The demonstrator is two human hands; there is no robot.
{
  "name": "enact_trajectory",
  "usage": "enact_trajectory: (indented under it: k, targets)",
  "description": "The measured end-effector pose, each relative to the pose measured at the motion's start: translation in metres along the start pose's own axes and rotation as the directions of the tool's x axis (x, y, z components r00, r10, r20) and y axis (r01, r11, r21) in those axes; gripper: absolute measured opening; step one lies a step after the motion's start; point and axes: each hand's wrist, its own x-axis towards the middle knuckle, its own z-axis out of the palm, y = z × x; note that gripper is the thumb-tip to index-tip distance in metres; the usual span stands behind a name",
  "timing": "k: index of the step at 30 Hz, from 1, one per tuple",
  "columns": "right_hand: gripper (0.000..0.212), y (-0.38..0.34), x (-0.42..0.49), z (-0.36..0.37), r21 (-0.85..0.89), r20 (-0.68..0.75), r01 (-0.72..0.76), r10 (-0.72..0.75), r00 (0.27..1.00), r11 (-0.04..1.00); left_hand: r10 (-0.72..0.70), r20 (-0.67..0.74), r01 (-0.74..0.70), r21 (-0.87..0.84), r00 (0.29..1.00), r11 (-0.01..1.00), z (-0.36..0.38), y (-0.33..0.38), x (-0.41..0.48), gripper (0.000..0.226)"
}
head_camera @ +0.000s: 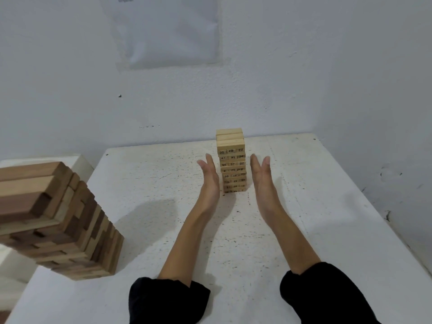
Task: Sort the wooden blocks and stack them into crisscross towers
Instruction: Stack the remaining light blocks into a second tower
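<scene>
A small tower of pale numbered wooden blocks stands upright in crisscross layers near the far edge of the white table. My left hand is flat, fingers straight, just left of the tower's lower half. On the other side, my right hand is held the same way. Both palms face the tower; whether they touch it cannot be made out. A bigger tower of large light and dark brown blocks stands at the table's near left corner, close to the camera.
A white wall rises right behind the table, with a sheet of paper stuck on it. A lower white surface lies beyond the table's left edge. Black sleeves cover both forearms near the bottom of the view.
</scene>
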Motion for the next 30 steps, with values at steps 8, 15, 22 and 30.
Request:
enact_trajectory:
  k: [8, 15, 22, 30]
  targets:
    - [0.092, -0.02, 0.004, 0.003, 0.085, 0.041, 0.052, -0.056, 0.998, 0.995, 0.027, 0.062, -0.023, -0.071, 0.998, 0.997, 0.004, 0.023, -0.002, 0.072]
    - [0.107, -0.013, 0.004, 0.006, 0.038, 0.086, 0.048, -0.051, 0.995, 0.998, 0.062, 0.129, -0.06, -0.017, 0.99, 0.998, 0.007, 0.022, -0.002, 0.077]
    - [0.088, -0.02, 0.0, 0.007, 0.023, 0.04, 0.044, -0.045, 0.998, 0.999, 0.038, 0.096, -0.03, -0.083, 0.995, 0.996, 0.003, 0.023, -0.002, 0.093]
    - [0.084, -0.037, 0.005, 0.005, 0.072, 0.017, 0.086, -0.087, 0.996, 0.994, 0.034, 0.024, -0.028, -0.188, 0.999, 0.982, 0.003, 0.033, 0.0, 0.075]
